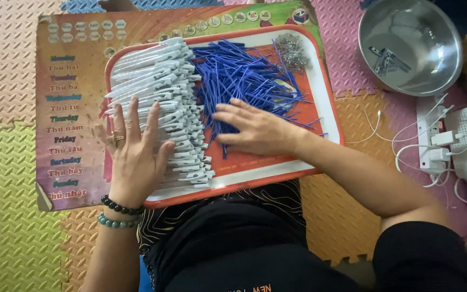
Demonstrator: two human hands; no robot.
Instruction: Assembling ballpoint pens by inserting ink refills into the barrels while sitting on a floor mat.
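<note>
A red-rimmed tray (328, 103) lies on a printed board across my lap. On its left side sits a thick stack of white plastic clip pieces (160, 81). My left hand (133, 154) rests flat on the stack's near left part, fingers spread; it wears a ring and two bead bracelets. A heap of thin blue plastic sticks (239, 73) fills the tray's middle. My right hand (255, 130) lies palm down on the near edge of the blue heap, fingers pointing left toward the white pieces. A small pile of metal springs (292, 51) sits at the tray's far right.
A steel bowl (431, 75) with a few dark clips stands far right. Beside it are a white power strip (427, 135) with plugs and cables and a white box. Foam floor mats (6, 216) in several colours surround the board (68, 135).
</note>
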